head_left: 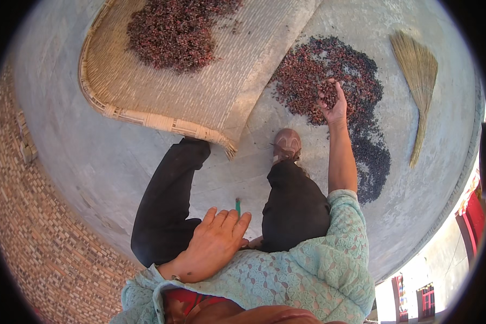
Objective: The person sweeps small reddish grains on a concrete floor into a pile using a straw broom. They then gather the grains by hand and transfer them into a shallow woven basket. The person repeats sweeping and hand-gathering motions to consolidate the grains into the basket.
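Observation:
My right hand [333, 103] reaches forward over a pile of dark red husks [308, 70] that look like Sichuan peppercorns, mixed with small black seeds [371, 162]. Its palm is turned up and its fingers curl around some of the red peppercorn husks. My left hand [218, 240] lies low in front of my body, back upward, with its fingers stretched out and nothing seen in them. Just past its fingertips, a narrow green object [237, 205] shows, its kind unclear. The black seeds trail from the pile toward me, to the right of my right forearm.
A woven bamboo winnowing tray [167, 97] on the left bears a bigger heap of red husks [173, 35]. One brown shoe [287, 144] stands between tray and pile. A straw hand broom [420, 81] lies at right. Brick paving [48, 216] borders the concrete floor.

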